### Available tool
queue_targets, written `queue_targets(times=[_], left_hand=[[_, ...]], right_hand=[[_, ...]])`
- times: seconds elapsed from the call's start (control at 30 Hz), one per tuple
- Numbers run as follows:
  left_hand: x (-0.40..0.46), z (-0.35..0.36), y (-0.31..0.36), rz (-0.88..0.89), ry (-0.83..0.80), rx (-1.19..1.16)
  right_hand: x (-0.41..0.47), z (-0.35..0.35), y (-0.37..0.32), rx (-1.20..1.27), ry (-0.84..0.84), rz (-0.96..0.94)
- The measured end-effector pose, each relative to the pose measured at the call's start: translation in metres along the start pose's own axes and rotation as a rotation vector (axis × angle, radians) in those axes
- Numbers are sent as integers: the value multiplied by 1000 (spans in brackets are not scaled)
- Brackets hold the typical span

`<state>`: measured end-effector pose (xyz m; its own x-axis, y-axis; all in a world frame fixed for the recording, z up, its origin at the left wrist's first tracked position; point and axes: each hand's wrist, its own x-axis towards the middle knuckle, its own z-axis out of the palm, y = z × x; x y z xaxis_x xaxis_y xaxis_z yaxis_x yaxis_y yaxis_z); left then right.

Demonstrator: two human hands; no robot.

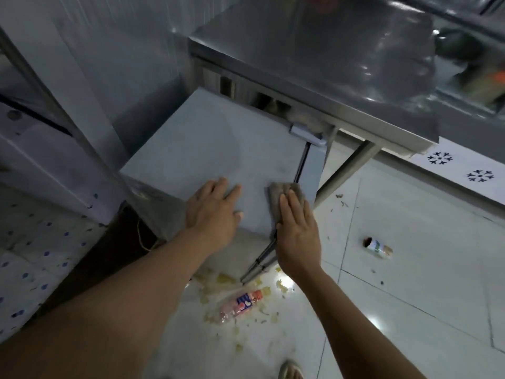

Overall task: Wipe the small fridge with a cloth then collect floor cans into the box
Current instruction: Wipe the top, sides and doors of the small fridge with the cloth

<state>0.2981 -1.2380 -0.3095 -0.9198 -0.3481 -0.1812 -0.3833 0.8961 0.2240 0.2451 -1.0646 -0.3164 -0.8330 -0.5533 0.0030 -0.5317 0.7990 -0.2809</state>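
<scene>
A small grey fridge (pixel 207 143) stands under a steel table, its flat top facing me. My left hand (pixel 211 212) rests flat on the near edge of the fridge top with straight fingers. My right hand (pixel 296 231) presses a grey-brown cloth (pixel 284 191) flat against the fridge top at its front right corner. One can (pixel 378 247) lies on its side on the white floor tiles to the right. A plastic bottle with an orange and blue label (pixel 241 303) lies on the floor below the fridge. No box is in view.
A stainless steel table (pixel 341 64) overhangs the fridge, with a leg (pixel 344 170) to its right. Yellowish scraps (pixel 226 279) litter the floor near the fridge's foot. A tall cabinet (pixel 54 149) stands at the left. My sandalled foot (pixel 291 372) shows at the bottom.
</scene>
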Motion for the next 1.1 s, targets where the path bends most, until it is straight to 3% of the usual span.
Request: queue_targets(times=[0.27, 0.5, 0.77, 0.93, 1.1], left_hand=[[-1, -14, -5, 41, -76, 11], [-2, -16, -34, 186, -116, 27], [-19, -12, -86, 132, 17, 98], [-18, -6, -91, 178, 63, 52], [-13, -11, -106, 320, 47, 80]], right_hand=[[-49, 24, -50, 4, 73, 136], [-28, 15, -31, -155, 1, -16], [-30, 26, -36, -173, 139, 22], [-29, 35, -47, -200, 225, 88], [-24, 48, -72, -134, 308, 268]])
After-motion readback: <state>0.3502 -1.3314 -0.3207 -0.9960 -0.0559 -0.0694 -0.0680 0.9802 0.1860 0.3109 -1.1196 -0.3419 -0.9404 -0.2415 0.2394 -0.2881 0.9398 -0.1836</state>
